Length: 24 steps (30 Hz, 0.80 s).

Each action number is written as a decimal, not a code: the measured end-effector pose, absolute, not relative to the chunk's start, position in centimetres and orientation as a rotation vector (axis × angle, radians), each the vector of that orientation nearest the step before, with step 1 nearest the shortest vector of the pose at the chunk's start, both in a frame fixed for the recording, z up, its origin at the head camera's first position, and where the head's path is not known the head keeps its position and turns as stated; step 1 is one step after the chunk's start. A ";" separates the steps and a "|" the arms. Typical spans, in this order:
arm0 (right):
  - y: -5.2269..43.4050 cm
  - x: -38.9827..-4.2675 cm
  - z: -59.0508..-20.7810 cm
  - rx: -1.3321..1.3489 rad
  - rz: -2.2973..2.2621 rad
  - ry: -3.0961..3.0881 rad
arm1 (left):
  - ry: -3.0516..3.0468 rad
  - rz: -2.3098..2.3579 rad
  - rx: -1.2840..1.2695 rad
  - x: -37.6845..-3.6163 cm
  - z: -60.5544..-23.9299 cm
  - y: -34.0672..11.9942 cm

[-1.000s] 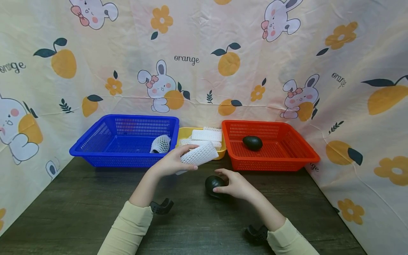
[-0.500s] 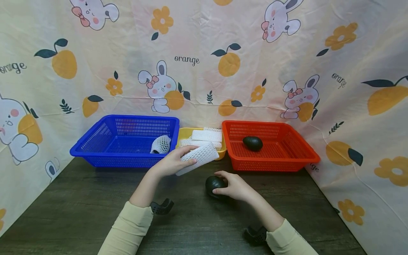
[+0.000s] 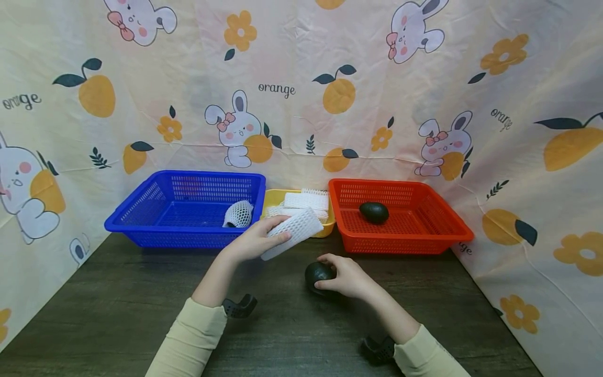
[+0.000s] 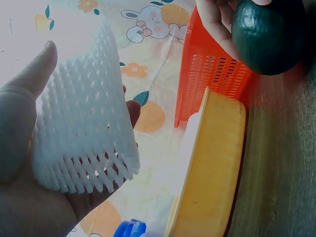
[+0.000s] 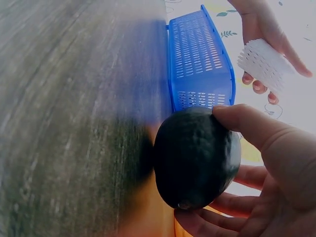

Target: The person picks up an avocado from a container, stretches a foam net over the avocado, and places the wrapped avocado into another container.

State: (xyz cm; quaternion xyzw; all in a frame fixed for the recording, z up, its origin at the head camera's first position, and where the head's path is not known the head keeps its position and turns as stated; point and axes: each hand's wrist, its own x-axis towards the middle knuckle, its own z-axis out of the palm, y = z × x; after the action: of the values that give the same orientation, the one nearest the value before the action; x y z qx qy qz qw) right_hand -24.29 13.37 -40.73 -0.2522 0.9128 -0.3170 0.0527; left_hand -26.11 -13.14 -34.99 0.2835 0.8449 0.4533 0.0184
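The left hand [image 3: 254,242] pinches a white foam net sleeve [image 3: 293,230] between thumb and fingers, held up just in front of the yellow tray [image 3: 273,198] near the tabletop's back edge; the right hand [image 3: 347,274] curls around a dark avocado [image 3: 317,273] resting near the middle of the tabletop [image 3: 118,293]. What could go wrong, I'd say: the sleeve is soft and lies nearly flat, so its mouth may collapse or snag on the fruit, and the rounded avocado could slip from the fingers and roll toward the front edge. The avocado is dark green, almost black, with pebbled, slightly glossy skin. Another lies in the red basket [image 3: 438,220]; a netted one sits in the blue basket [image 3: 141,209].
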 end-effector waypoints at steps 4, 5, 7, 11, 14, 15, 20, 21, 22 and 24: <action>13.4 -24.2 -40.5 -0.770 -0.964 2.794 | 2.626 1.408 0.863 -26.1 -35.0 -13.2; 13.4 -24.2 -40.5 -0.768 -0.967 2.801 | 2.627 1.408 0.863 -26.1 -35.0 -13.2; 13.4 -24.2 -40.3 -0.761 -0.979 2.815 | 2.628 1.404 0.868 -26.1 -35.0 -13.2; 13.4 -24.0 -40.0 -0.733 -1.030 2.837 | 2.617 1.406 0.867 -26.1 -35.0 -13.2; 13.5 -23.9 -39.7 -0.718 -1.069 2.848 | 2.617 1.408 0.859 -26.1 -35.1 -13.2; 13.5 -23.8 -39.7 -0.714 -1.081 2.853 | 2.619 1.405 0.862 -26.1 -35.1 -13.2; 13.7 -23.8 -39.2 -0.684 -1.156 2.883 | 2.624 1.397 0.845 -26.1 -35.1 -13.3; 13.7 -23.9 -39.1 -0.679 -1.173 2.889 | 2.624 1.396 0.837 -26.1 -35.1 -13.3; 13.7 -23.9 -39.0 -0.675 -1.183 2.897 | 2.624 1.396 0.833 -26.1 -35.1 -13.3; 13.8 -23.9 -38.7 -0.673 -1.203 2.913 | 2.625 1.393 0.835 -26.1 -35.1 -13.4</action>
State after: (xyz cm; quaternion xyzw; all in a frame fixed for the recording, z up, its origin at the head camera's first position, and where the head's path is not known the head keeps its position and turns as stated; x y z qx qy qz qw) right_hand -23.85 13.83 -38.73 -0.2088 0.9031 -0.3731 -0.0407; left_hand -26.11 -13.35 -35.14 0.2704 0.8501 0.4510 0.0273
